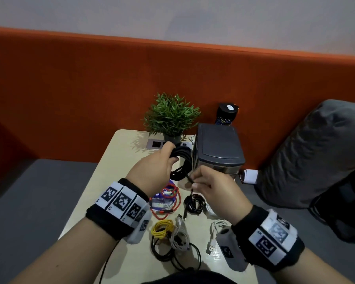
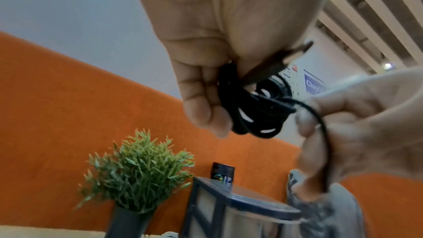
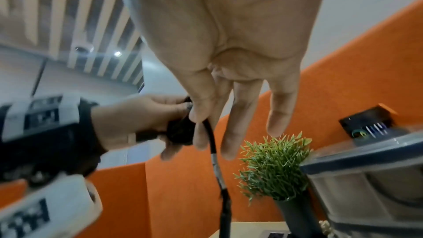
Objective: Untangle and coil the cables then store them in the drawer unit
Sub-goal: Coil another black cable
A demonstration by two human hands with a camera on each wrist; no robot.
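My left hand point(image 1: 158, 167) grips a coil of black cable point(image 1: 181, 162) held above the table, its fingers curled round the loops point(image 2: 251, 113). My right hand point(image 1: 205, 183) pinches the free end of that same cable point(image 3: 211, 138) between thumb and forefinger; the plug end hangs down below it. The grey drawer unit point(image 1: 218, 148) stands just behind the hands, its drawers closed. On the table lie other cables: a red one point(image 1: 172, 199), a small black coil point(image 1: 194, 202), a yellow one point(image 1: 162, 227), white ones point(image 1: 215, 228) and a loose black one point(image 1: 172, 251).
A potted green plant point(image 1: 171, 115) stands at the table's back beside the drawer unit, with a dark can point(image 1: 225, 114) behind. A socket plate point(image 1: 155, 144) is set in the beige table point(image 1: 115, 181). An orange partition point(image 1: 90, 89) and a grey cushion point(image 1: 316, 152) flank it.
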